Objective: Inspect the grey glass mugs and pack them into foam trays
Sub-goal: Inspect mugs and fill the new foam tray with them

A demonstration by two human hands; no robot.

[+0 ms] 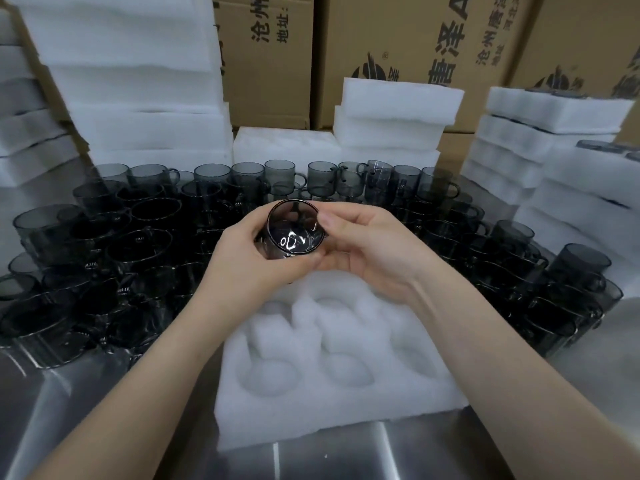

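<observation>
Inspection is in hand: the left hand point(249, 261) and right hand point(367, 251) curl their fingers point(332, 220) round one mug point(294, 233), held over the tray's point(346, 410) 12 o'clock edge. Next, I judge, it must go upright into an empty pocket point(273, 374) at 6 o'clock.

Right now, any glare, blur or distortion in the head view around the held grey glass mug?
Head view: sharp white glints inside the grey glass mug held by left hand and right hand; head view, edges: wide-angle bowing leans the white foam stacks; head view: white foam tray pockets read soft, low-contrast.
</observation>
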